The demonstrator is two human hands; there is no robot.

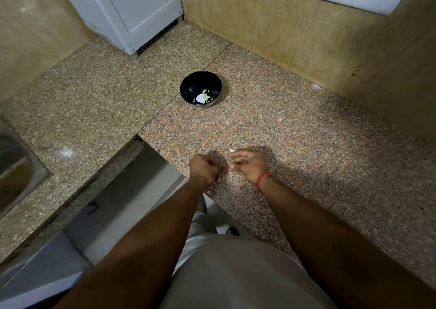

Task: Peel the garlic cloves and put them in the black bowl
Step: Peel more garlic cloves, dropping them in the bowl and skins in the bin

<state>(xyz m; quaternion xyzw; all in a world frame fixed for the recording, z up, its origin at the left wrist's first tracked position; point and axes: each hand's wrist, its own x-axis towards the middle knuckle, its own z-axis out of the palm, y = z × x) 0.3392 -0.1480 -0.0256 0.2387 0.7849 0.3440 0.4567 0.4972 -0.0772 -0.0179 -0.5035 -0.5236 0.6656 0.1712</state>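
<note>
Two hands working a garlic clove near the counter's front edge, black bowl waiting further back.

Both hands hover just above the granite counter [306, 124]: the right hand [247, 164] pinches a small pale garlic clove [230, 150] at its fingertips, probably so the skin can be picked off; the left hand [204, 170] is curled into a fist, and I cannot tell whether it grips anything. The black bowl [188, 84] sits well apart, straight ahead, with pale pieces already lying inside. Open counter lies between hands and bowl, so the reach looks unobstructed. To the left the counter's edge drops away at a cutout, close beside the left hand; falling peel could land there.
</note>
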